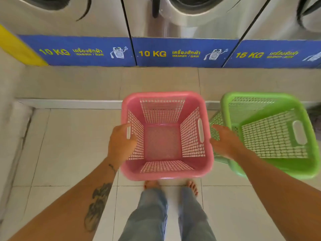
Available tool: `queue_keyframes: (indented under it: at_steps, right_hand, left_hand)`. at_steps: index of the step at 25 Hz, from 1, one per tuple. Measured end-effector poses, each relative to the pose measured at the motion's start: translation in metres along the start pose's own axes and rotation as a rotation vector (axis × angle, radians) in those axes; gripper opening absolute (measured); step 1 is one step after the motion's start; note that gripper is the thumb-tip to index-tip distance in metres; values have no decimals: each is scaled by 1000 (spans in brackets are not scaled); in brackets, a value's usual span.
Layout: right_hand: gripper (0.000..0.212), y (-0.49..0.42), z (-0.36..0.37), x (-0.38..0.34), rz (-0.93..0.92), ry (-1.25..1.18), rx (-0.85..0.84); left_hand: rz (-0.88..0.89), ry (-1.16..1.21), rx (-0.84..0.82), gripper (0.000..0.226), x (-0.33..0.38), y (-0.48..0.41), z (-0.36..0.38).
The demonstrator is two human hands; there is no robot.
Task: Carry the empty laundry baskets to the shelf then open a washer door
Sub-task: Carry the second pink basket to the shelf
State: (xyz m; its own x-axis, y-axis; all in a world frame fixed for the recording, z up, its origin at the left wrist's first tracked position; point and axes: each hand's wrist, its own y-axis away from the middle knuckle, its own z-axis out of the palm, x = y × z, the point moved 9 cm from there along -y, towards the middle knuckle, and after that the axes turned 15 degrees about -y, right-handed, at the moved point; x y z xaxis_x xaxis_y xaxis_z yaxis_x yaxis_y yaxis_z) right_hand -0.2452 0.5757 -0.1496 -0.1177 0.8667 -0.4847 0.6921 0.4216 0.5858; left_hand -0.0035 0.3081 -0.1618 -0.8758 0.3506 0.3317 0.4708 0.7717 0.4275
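**Two hands closing on the pink basket**

At the bottom centre of the frame stand the person's legs in jeans, bare feet on pale floor tiles. Just above them, at mid-frame, sits the pink basket, empty, its mesh walls and bare bottom in plain sight. The left hand wraps the basket's left rim, thumb curled inside against the mesh beside the handle slot, fingers hidden on the outside. The right hand lies spread, fingers loose, in the gap between the pink basket and the green basket — touching or nearly touching the pink wall; I cannot tell which.

The step in hand looks like taking up the pink basket. To do it well, the right hand should probably slip into the slot on the right wall so both sides carry evenly and the basket rises level. The green basket, at the right of the frame and also empty, sits tilted and close by, so the lift should go straight up to clear its rim.

Farther off, a low raised step crosses the frame, then a tiled ledge. Along the top runs a blue band marked 10 KG, 10 KG and 15 KG, under a row of washers — their doors are cut off by the frame. No shelf shows.
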Motion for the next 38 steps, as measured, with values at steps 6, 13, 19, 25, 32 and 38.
queue_keyframes:
  at_steps: [6, 13, 19, 25, 32, 38]
  right_hand:
    - [65, -89, 56, 38, -12, -36, -7]
    - [68, -103, 62, 40, -63, -162, 101]
    - [77, -47, 5, -71, -374, 54, 49]
    - [74, 50, -30, -167, -723, 225, -44]
    - [74, 215, 8, -256, -1124, 268, -195]
    - [64, 413, 109, -282, -1412, 313, -313]
  left_hand:
    - [-130, -120, 95, 51, -43, -53, 74]
    - [-122, -122, 254, 36, -63, -59, 70]
    - [-326, 35, 408, 42, -76, 31, -30]
    - [-501, 159, 569, 54, -93, 199, -124]
    - [-751, 249, 847, 50, -149, 443, -151]
    - [-1046, 295, 1057, 41, -219, 676, -127]
